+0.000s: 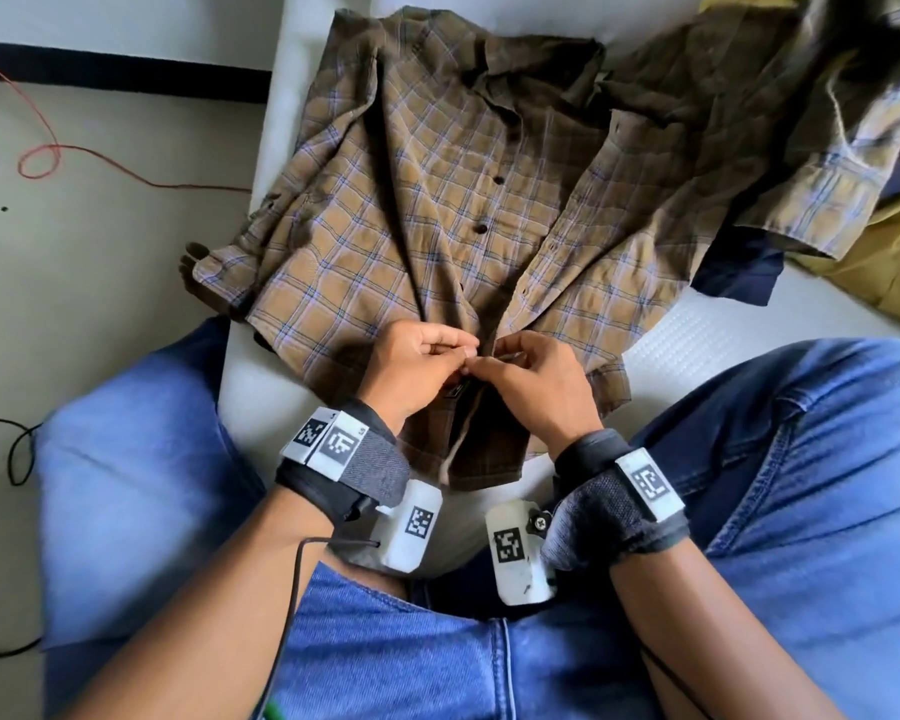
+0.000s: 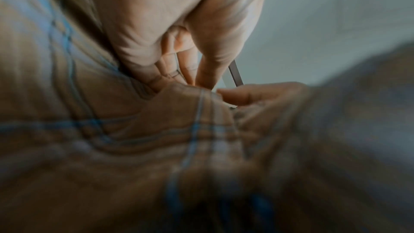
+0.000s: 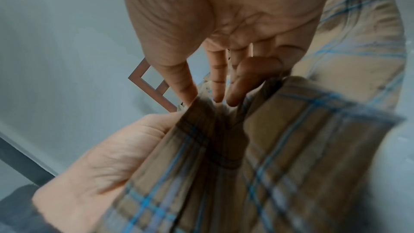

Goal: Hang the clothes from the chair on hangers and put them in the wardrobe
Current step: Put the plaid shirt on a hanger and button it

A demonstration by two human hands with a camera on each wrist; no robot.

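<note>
A brown plaid shirt with blue lines lies spread, front up, on a white surface between my knees. Its front is open below a row of dark buttons. My left hand and right hand meet at the lower front placket, each pinching one fabric edge. In the left wrist view my left hand pinches a plaid fold, and the other hand's thumb touches it from the right. My right hand, seen from its wrist, pinches the shirt edge with straight fingers. No hanger shows.
A dark navy garment and a mustard-yellow one lie at the right under the shirt's sleeve. A red cable and a black cable run over the floor at the left. My blue jeans fill the foreground.
</note>
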